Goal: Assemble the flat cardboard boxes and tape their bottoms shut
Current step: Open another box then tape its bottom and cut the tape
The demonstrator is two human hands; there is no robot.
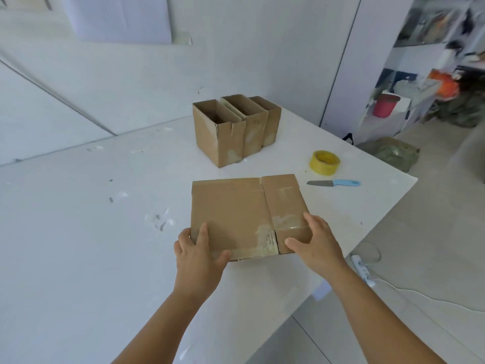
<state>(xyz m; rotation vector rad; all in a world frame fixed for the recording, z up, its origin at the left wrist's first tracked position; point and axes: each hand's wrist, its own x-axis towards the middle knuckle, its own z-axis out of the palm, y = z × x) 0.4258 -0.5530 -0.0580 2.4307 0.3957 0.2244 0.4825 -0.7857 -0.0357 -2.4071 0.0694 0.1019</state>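
Observation:
A flat cardboard box (236, 208), creased down the middle and streaked with old tape, lies on the white table (78, 232). My left hand (202, 254) grips its near left corner, thumb on top. My right hand (315, 245) holds the near right edge, fingers spread over the cardboard. Three assembled open-topped boxes (231, 132) stand side by side at the back of the table. A yellow tape roll (324, 162) lies to the right of the flat box, and a blue-handled knife (334, 183) lies just in front of the roll.
The table's right edge (380, 219) runs diagonally close to the knife and tape. Beyond it on the floor are a white power strip (363, 270) with a cable, a green sack (391, 152) and a red bucket (384, 105) near cluttered shelves.

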